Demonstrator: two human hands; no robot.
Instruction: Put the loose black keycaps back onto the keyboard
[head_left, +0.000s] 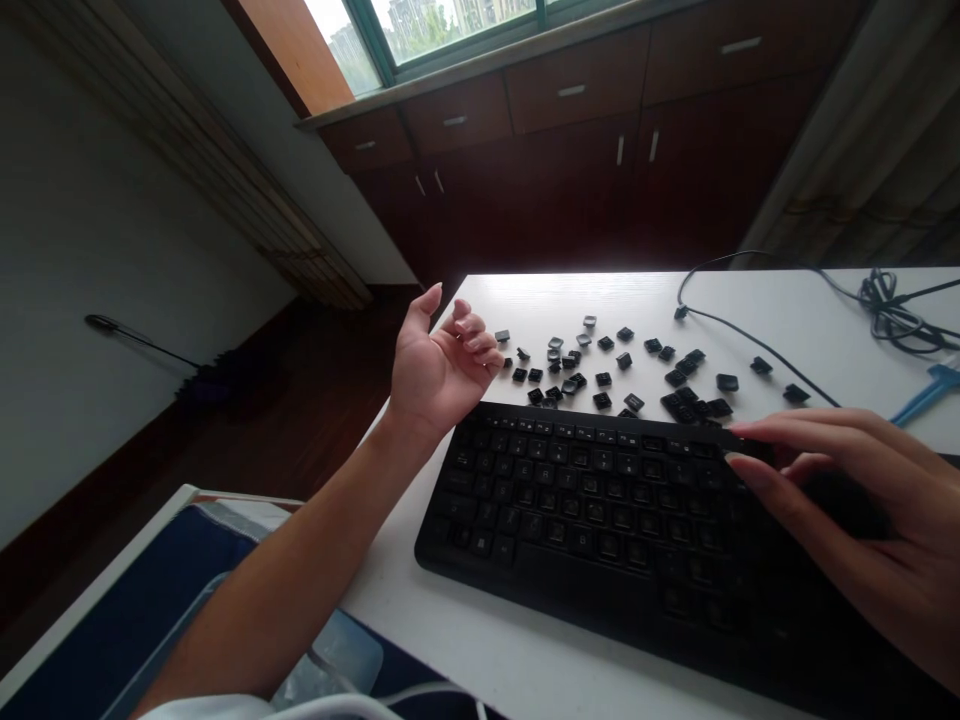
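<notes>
Presently, the work on the black keyboard (pixel 600 500) is judged to be partway through. Many loose black keycaps (pixel 600 375) are scattered on the white tabletop (pixel 525 640) just beyond the keyboard's far edge, from near the left hand across to the right, with a few lying well apart toward the cable. Most rows of the keyboard are seen with caps in place; whether any sockets stand bare cannot be told, the board being dark and in shadow. Whether caps are being taken off or put back cannot be decided from this view alone.

The left hand (pixel 442 365) is raised above the tabletop's left corner, palm turned up, fingers loosely curled and apart; nothing is seen held in its grip. The right hand (pixel 847 520) is laid over the right end of the keyboard, fingers extended and spread, touching or hovering just above the keys; whether anything is pinched beneath it cannot be told.

A black cable (pixel 750 335) is run across the tabletop to a coiled bundle (pixel 892 310) at the right, beside a blue tool (pixel 926 390). Behind the tabletop, dark wooden cabinets (pixel 570 120) are set under a window (pixel 435 25). A dark wood floor and a white wall are noted at left; a blue seat is seen below the left arm.
</notes>
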